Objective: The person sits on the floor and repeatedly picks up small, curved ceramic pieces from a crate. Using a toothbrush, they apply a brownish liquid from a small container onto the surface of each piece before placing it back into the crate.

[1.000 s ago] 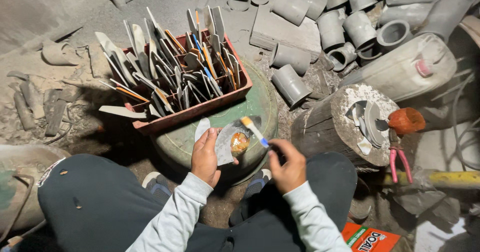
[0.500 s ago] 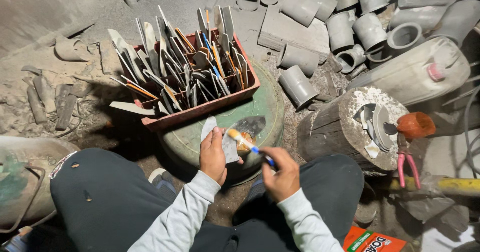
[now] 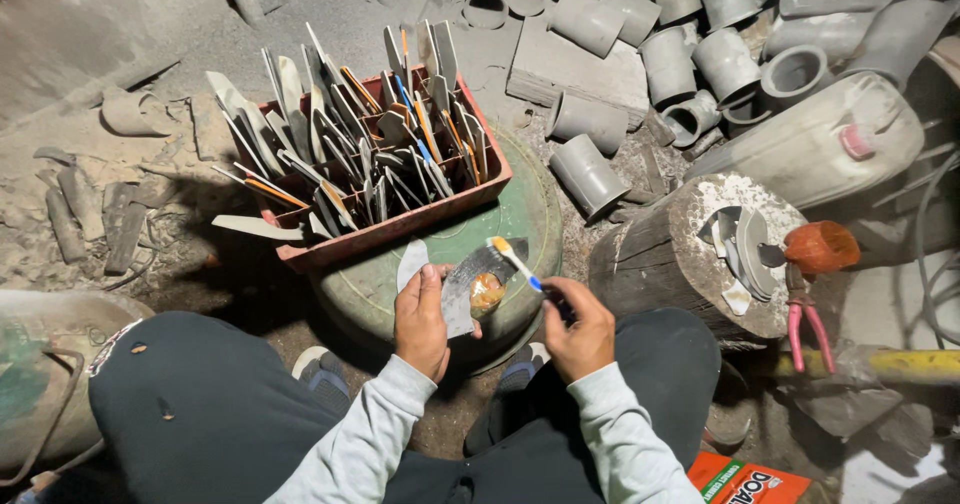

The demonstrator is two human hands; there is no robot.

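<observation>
My left hand (image 3: 421,316) holds flat grey blade-shaped pieces (image 3: 458,286) fanned upward, one smeared with an orange-brown blob of glue (image 3: 486,291). My right hand (image 3: 578,329) grips a small brush (image 3: 517,263) with a blue handle, its yellowed bristle tip touching the top of the grey piece. Both hands hover over a round green drum lid (image 3: 520,214). On that lid sits a red crate (image 3: 400,226) packed with several upright grey and orange blade pieces.
A wooden stump (image 3: 660,264) at right carries grey curved pieces and an orange glue pot (image 3: 820,247); pink-handled pliers (image 3: 800,329) lie beside it. Grey pipe fittings (image 3: 690,54) and a white jerrycan (image 3: 830,144) fill the back right. My dark-trousered knees are below.
The brush tip has shifted up from the glue blob to the upper edge of the grey piece. The view has tilted slightly; both hands stay over the green lid.
</observation>
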